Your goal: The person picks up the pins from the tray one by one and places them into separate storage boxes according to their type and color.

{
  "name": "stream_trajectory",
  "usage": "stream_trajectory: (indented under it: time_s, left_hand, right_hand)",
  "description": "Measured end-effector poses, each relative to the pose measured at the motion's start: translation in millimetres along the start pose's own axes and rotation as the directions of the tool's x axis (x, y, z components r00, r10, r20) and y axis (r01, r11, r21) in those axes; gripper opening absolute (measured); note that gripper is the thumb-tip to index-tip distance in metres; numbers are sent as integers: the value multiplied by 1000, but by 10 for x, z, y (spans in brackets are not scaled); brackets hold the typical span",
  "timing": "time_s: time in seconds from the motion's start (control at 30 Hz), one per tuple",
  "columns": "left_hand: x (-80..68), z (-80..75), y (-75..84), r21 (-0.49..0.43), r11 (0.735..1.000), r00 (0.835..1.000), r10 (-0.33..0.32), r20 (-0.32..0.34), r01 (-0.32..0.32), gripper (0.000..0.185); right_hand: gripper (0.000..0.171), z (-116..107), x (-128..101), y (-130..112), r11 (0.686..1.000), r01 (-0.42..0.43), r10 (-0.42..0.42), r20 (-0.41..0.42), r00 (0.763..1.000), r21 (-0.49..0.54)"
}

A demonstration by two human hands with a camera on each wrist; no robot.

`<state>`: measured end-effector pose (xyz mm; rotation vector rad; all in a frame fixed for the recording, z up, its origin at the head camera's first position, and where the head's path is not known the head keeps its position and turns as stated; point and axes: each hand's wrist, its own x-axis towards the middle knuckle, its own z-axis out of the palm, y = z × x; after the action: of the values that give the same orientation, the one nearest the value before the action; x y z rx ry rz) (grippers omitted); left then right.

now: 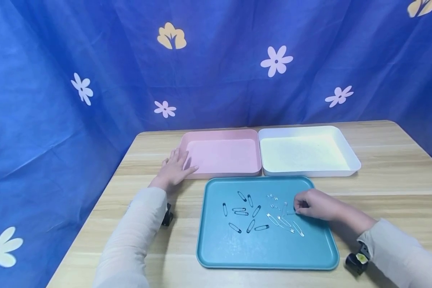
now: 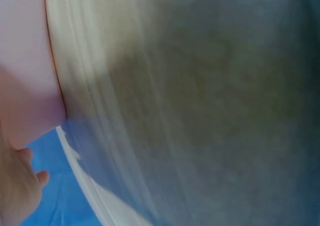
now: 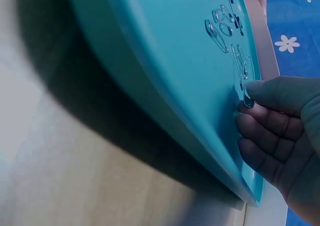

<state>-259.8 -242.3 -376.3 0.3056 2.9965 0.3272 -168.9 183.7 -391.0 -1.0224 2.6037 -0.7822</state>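
Left hand (image 1: pixel 174 168) flat, fingers released, touching rim of smooth pink rectangular plastic tray (image 1: pixel 221 173), bare inside. Adjacent white rectangular plastic tray (image 1: pixel 347 154) likewise bare: sorting judged barely begun. Teal rounded plastic tray (image 1: pixel 237 252) on wooden table (image 1: pixel 399 180) carrying dark metal safety pins (image 1: pixel 242 212) and silver metal safety pins (image 1: pixel 284 221), all scattered. Right hand (image 1: pixel 315 205) fingers clenched, pinching one silver pin.

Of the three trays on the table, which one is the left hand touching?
The pink tray: the left hand rests at its left edge.
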Motion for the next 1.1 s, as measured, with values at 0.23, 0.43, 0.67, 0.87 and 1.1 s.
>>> stream_trajectory:
  time_s: [0.23, 0.43, 0.67, 0.87, 1.1]
  left_hand:
    - [-29, 43, -7, -26, 1000, 1000, 2, -15, -2, 84]
    - [-34, 59, -6, -40, 999, 1000, 2, -29, -4, 85]
    - [-26, 46, 13, -40, 999, 999, -4, -37, 3, 84]
    - [-30, 40, 22, -34, 999, 999, -7, -33, 6, 82]
    - [-42, 38, 32, -42, 999, 999, -6, -36, 4, 79]
  right_hand:
    - [16, -16, 16, 17, 996, 14, -12, -20, 1000, 88]
    - [10, -47, 27, 8, 987, -24, 32, -49, 998, 157]
    - [4, -94, 82, -17, 983, -21, 39, -93, 995, 182]
    - [4, -139, 199, -50, 985, 3, 23, -150, 988, 172]
    - [8, -190, 408, -124, 979, -24, 62, -183, 981, 204]
